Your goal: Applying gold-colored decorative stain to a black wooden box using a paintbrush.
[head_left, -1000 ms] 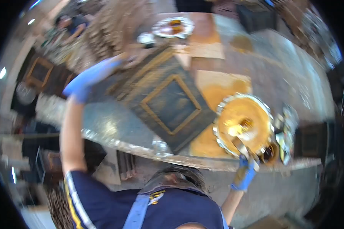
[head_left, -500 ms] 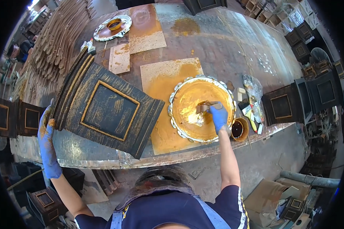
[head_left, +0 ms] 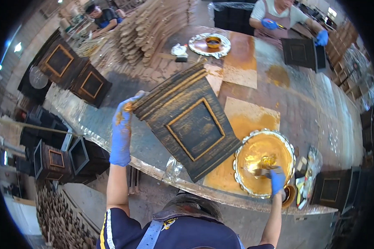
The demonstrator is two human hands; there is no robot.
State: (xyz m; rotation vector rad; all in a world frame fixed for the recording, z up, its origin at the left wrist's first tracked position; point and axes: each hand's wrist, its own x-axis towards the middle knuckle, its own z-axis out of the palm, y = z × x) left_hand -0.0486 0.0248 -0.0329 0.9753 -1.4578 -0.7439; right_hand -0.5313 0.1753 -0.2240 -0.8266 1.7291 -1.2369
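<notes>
My left hand (head_left: 121,135), in a blue glove smeared with gold-brown, grips a dark wooden pedestal (head_left: 190,126) by its wide moulded end. The pedestal is tilted above the table; its face has a gold-edged square panel and streaky gold marks. My right hand (head_left: 277,181), also blue-gloved, is closed on a wide flat brush (head_left: 262,171). The brush is down in a round, scallop-rimmed tray (head_left: 293,154) coated with wet gold paint. Beside that wrist stands a cup (head_left: 293,196) of dark liquid, partly hidden by my hand.
A co-worker (head_left: 274,31) in blue gloves works on a dark box (head_left: 299,52) across the table; another person (head_left: 102,18) sits at far left. Pedestals stand at left (head_left: 87,83) and right (head_left: 330,189). A second tray (head_left: 195,46) holds a bowl. Stacked wooden pieces (head_left: 143,33) rise behind.
The view has swung left, so the table things appear farther right and a co-worker has come into sight. The brush has moved toward the tray's near side. My left hand still holds the pedestal.
</notes>
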